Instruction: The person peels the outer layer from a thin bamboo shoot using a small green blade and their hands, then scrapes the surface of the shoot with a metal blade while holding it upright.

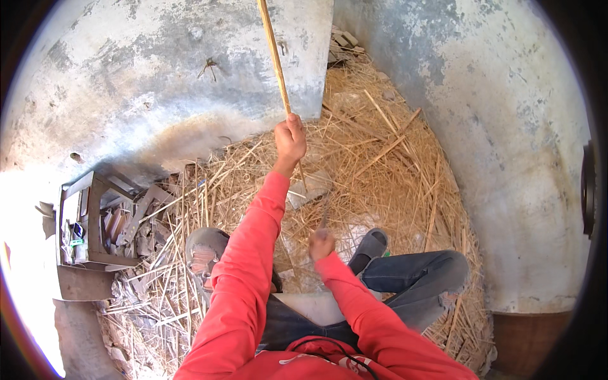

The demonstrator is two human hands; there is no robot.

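My left hand (291,140) is closed around a long, pale bamboo strip (275,54), which it holds upright. The strip's upper part runs past the top edge, and its thin lower end (303,177) points down at the floor. Lower and closer to my body, my right hand (322,245) grips a knife (325,218). Its narrow dark blade points away from me and is smeared by motion, so its exact shape is unclear. Knife and strip appear apart, the blade just below the strip's lower end. A flat greyish block (309,190) lies behind the strip's lower end.
Straw-like shavings and split strips (386,152) litter the floor. At left stands a dark wooden stool-like frame (95,218) with scrap wood beside it. Weathered walls (487,145) close in ahead and to the right. My bent knees (437,278) flank the work, a dark sandal (370,244) at right.
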